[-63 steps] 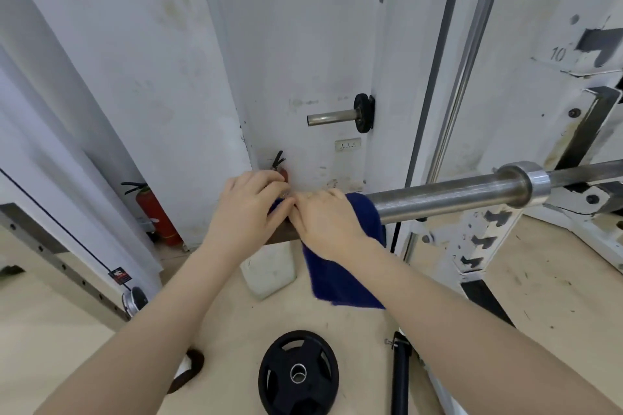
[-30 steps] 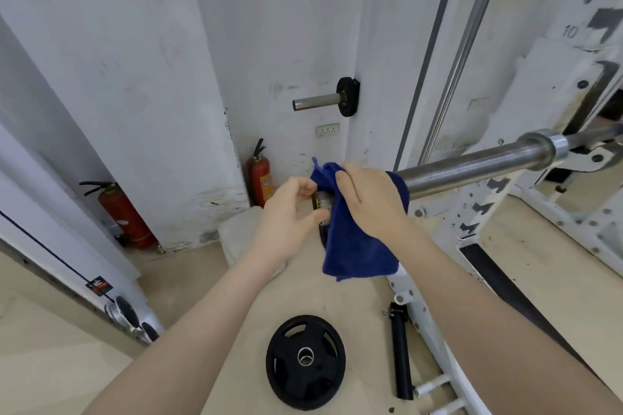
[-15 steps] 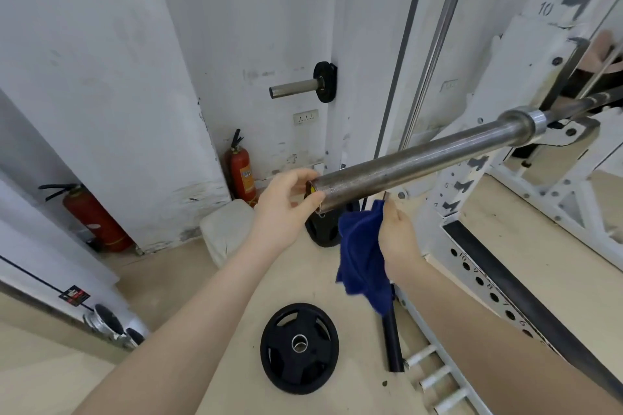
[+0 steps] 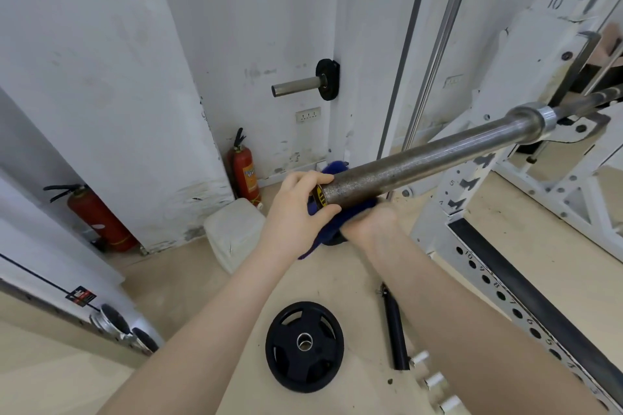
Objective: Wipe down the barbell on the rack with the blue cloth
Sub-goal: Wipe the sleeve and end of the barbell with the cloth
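The soft blue cloth [image 4: 340, 212] likely bunches easily, so the right hand [image 4: 367, 226] presses it under the stiff, heavy barbell [image 4: 431, 158] while the left hand [image 4: 296, 212] pinches the bar's end.

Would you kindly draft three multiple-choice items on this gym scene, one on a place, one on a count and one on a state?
1. Where does the black weight plate lie?
A. on the floor
B. on the barbell sleeve
C. on the wall peg

2. How many red fire extinguishers show?
A. one
B. two
C. three

3. How is the blue cloth held?
A. hanging from the rack
B. dropped on the floor
C. pressed under the barbell end by the right hand

Key: 1 A, it lies flat below the arms; 2 B, one in the corner, one at left; 3 C, the left hand grips the bar's tip.
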Available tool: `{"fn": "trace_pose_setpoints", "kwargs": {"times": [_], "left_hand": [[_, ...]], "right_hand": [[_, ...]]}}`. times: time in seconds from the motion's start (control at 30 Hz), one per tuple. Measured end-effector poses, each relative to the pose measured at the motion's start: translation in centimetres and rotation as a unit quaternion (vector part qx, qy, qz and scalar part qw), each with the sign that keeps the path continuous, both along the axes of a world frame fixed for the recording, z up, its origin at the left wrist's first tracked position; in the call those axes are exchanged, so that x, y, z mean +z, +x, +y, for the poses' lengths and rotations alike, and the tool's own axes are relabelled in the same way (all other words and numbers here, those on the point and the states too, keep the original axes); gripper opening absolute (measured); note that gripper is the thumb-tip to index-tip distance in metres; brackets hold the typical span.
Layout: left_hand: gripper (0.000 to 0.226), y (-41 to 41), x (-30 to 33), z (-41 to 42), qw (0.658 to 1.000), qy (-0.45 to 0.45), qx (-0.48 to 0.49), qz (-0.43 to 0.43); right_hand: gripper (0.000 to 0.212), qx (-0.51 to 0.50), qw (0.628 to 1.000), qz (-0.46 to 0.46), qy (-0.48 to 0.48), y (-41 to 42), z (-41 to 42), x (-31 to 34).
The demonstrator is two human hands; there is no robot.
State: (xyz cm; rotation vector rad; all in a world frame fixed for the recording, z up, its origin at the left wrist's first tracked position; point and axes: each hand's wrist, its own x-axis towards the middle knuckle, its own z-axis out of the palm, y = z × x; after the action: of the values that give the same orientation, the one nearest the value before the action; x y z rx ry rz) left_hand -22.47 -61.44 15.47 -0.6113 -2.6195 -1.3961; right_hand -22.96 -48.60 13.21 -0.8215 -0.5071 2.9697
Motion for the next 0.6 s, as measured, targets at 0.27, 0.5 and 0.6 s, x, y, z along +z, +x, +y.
{"fn": "trace_pose_setpoints", "kwargs": {"times": [0.27, 0.5, 0.6], "left_hand": [[0.039, -0.1, -0.5, 0.3, 1.000, 0.020, -0.001, 0.007], [0.039, 0.3, -0.6, 0.2, 0.999, 0.006, -0.001, 0.034], [0.040, 0.2, -0.5, 0.1, 1.000, 0.009, -0.001, 0.016]], "right_hand": [[0.025, -0.084, 0.995, -0.051, 0.009, -1.3, 1.1, 0.0], [0.036, -0.008, 0.995, -0.097, -0.009, 0.1, -0.2, 1.0], [0.015, -0.061, 0.984, -0.138, 0.094, -0.7, 3.4, -0.1]]}}
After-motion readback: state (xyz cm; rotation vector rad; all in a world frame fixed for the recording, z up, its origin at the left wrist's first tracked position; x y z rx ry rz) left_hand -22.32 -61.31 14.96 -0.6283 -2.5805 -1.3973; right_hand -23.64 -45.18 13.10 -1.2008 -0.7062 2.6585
